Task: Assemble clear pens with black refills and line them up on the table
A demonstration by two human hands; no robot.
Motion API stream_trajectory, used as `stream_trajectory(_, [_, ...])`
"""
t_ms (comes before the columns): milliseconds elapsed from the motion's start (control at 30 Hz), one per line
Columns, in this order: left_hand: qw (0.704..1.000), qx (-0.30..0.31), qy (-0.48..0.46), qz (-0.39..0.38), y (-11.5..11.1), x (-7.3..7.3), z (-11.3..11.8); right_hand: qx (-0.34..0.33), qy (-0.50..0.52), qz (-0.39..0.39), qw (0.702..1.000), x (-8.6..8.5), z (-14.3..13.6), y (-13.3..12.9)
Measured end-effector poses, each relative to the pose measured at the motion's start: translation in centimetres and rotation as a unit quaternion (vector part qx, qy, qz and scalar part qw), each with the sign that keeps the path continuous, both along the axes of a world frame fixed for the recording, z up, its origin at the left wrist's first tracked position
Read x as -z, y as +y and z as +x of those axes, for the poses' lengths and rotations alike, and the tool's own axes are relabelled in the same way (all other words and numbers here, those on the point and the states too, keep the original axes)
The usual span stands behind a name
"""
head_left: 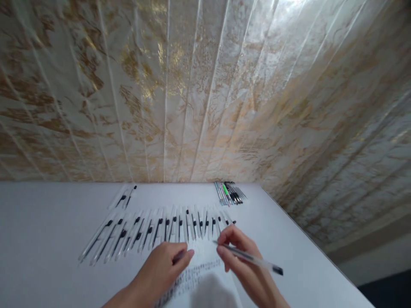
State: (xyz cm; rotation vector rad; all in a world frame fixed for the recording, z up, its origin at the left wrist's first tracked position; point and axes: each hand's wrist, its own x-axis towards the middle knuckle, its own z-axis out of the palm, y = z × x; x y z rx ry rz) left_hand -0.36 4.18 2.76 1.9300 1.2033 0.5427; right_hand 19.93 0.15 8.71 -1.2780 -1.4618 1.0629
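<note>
My right hand (239, 254) grips a clear-barrelled pen (257, 260) between thumb and fingers. Its tip points left, and its dark end sticks out to the right past the hand. To the left, my left hand (163, 265) is closed, thumb against fingers. Something small and dark shows between them, but I cannot make out what it is. Beneath and between both hands lies a sheet of paper (221, 286) bearing lines of dark handwriting. Just beyond the hands, a long row of clear pens with black parts (157, 231) is spread across the table.
Two more pens (126, 197) lie apart at the back left of the white table (41, 239). A bundle of pens and a green-marked one (225, 190) sits against the patterned wall covering (180, 107). The table's right edge (308, 237) slants towards me.
</note>
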Motion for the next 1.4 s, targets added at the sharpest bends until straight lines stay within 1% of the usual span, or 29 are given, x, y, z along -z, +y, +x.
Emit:
stream_trajectory(67, [1.000, 0.006, 0.009, -0.006, -1.0, 1.7, -0.1, -0.006, 0.007, -0.067, 0.998, 3.4, -0.2, -0.9])
stream_trajectory(133, [1.000, 0.001, 0.020, -0.002, -1.6, 3.0, -0.2, 0.003, -0.019, -0.091, 0.996, 6.5, -0.2, -1.4])
stream_trajectory(167, [1.000, 0.000, 0.026, 0.001, -1.8, 3.4, -0.3, 0.016, -0.032, -0.088, 0.996, 7.8, -0.3, -1.6])
stream_trajectory(233, [0.999, 0.002, 0.032, 0.006, -1.8, 4.1, -0.4, 0.043, -0.043, -0.074, 0.995, 9.5, -0.4, -1.7])
stream_trajectory(300, [1.000, 0.000, 0.021, 0.004, -1.7, 4.3, -0.4, 0.061, -0.045, -0.062, 0.995, 10.3, -0.7, -1.9])
stream_trajectory(367, [1.000, -0.001, 0.000, -0.008, -1.6, 4.3, -0.5, 0.068, -0.060, -0.051, 0.995, 10.4, -1.1, -2.2])
stream_trajectory(533, [0.998, 0.002, -0.045, -0.034, -1.6, 4.1, -0.9, 0.078, -0.096, -0.047, 0.991, 9.8, -1.8, -2.7])
stream_trajectory(667, [0.995, -0.017, -0.087, -0.038, -1.9, 3.9, -1.1, 0.079, -0.087, -0.042, 0.992, 9.8, -1.9, -2.8])
stream_trajectory(767, [0.993, -0.020, -0.108, -0.032, -2.0, 3.9, -1.2, 0.080, -0.076, -0.038, 0.993, 10.1, -1.9, -2.9])
stream_trajectory(933, [0.994, -0.010, -0.109, -0.022, -2.0, 3.8, -1.1, 0.067, -0.075, -0.031, 0.994, 10.4, -1.7, -3.0])
stream_trajectory(1133, [0.995, -0.010, -0.096, -0.033, -2.1, 3.4, -1.0, 0.075, -0.120, -0.018, 0.990, 10.9, -1.6, -2.9])
stream_trajectory(1267, [0.995, -0.007, -0.090, -0.035, -2.1, 3.6, -1.1, 0.066, -0.134, -0.006, 0.989, 11.2, -1.6, -2.9])
stream_trajectory(1400, [0.996, -0.002, -0.086, -0.025, -2.0, 4.1, -1.1, 0.075, -0.144, -0.004, 0.987, 11.1, -1.6, -2.9])
